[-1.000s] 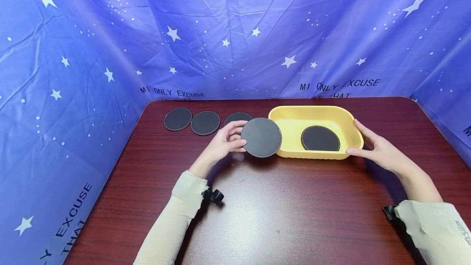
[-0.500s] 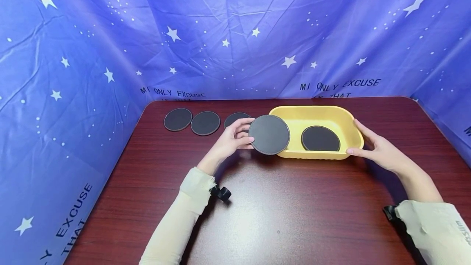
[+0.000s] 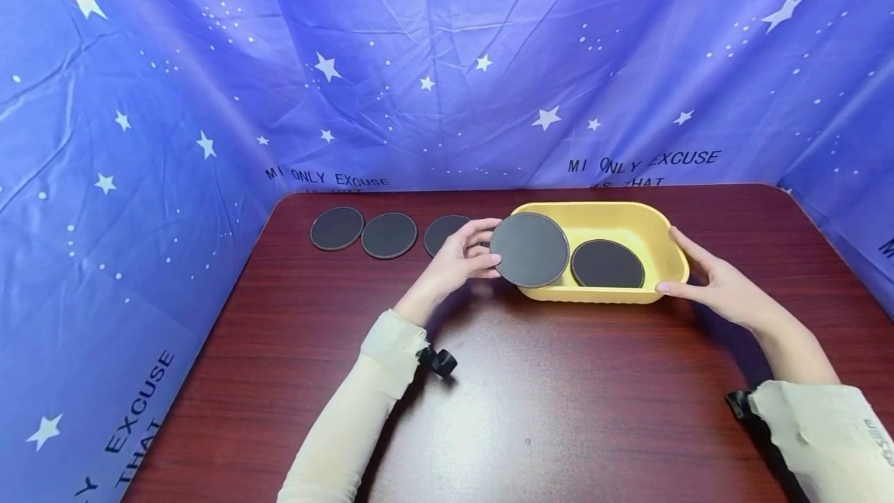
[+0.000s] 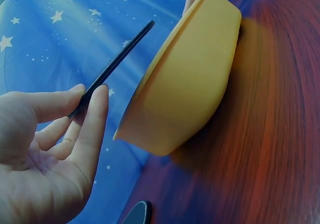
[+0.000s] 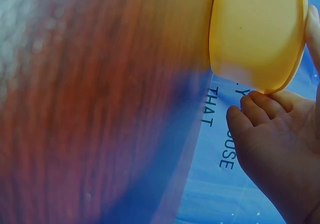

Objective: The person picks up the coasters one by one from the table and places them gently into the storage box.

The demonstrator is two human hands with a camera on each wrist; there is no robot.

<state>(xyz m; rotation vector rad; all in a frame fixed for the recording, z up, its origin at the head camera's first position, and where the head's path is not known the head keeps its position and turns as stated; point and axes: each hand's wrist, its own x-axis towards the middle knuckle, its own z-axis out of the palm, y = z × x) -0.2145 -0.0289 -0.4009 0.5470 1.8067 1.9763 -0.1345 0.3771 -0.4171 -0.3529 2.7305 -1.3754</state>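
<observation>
Looking in through the head view, I have the left hand (image 3: 457,254) pinching a dark disc (image 3: 529,249) by its left edge, thumb on the near face, fingers behind, just right of the frame's centre. Being round, it has no long axis, so I go by tilt: the left wrist view gives it nearly edge-on, slanting much like the rim of the yellow tub (image 3: 594,296), with a gap between. The tub lies rightward from those fingers, its long axis running left to right on the counter (image 3: 559,402), and the disc overlaps its left end in the head view. I judge the left hand the nearer to that end; the right hand (image 3: 726,286) grips the opposite end, thumb and fingers spread. Inside sits a second disc (image 3: 608,264), partly hidden by the near wall; three more discs (image 3: 389,235) lie left of the tub.
</observation>
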